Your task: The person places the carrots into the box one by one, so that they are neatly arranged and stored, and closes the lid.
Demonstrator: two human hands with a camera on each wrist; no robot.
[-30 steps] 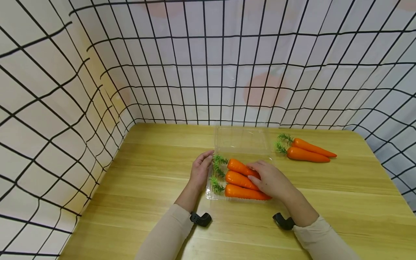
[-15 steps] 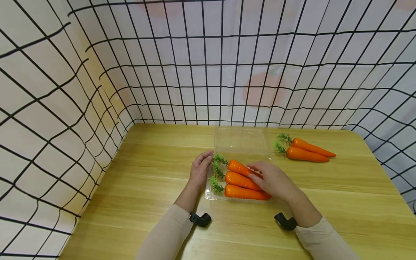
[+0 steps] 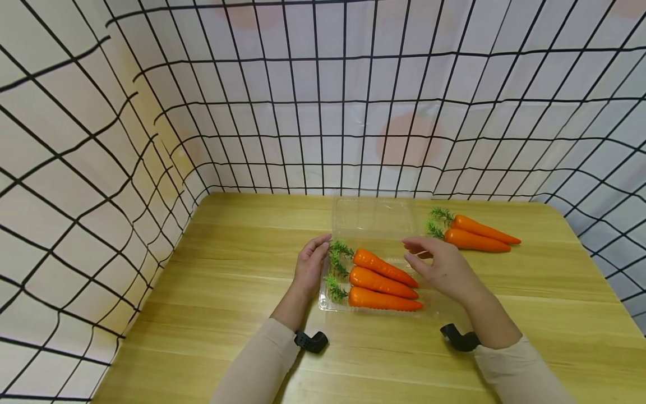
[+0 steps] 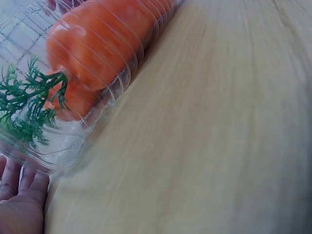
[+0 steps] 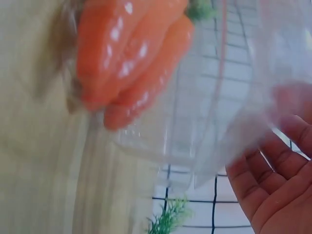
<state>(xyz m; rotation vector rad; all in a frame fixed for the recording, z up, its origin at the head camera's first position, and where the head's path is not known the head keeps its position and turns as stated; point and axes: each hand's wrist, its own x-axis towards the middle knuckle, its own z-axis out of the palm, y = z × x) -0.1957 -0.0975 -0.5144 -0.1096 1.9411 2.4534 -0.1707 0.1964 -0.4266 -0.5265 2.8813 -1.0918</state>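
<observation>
Three orange carrots with green tops lie side by side in a clear plastic clamshell box (image 3: 327,306), its lid (image 3: 374,216) folded back behind. The back carrot (image 3: 384,267), the middle carrot (image 3: 382,281) and the front carrot (image 3: 383,299) all point right. My left hand (image 3: 310,262) rests against the box's left side; in the left wrist view its extended fingers (image 4: 24,183) meet the plastic wall. Holding nothing, my right hand (image 3: 440,267) hovers by the box's right end, thumb and fingers apart. The right wrist view is blurred, with the fingers (image 5: 273,170) spread beside the plastic.
Two more carrots, one behind (image 3: 485,229) and one in front (image 3: 476,240), lie at the back right of the wooden table (image 3: 227,269), beyond my right hand. A black wire grid (image 3: 345,134) with white cloth behind it borders the table's back and sides.
My right hand has let go of the back carrot and moved right, away from it. That carrot now lies in the box beside the other two. My left hand has stayed in place.
</observation>
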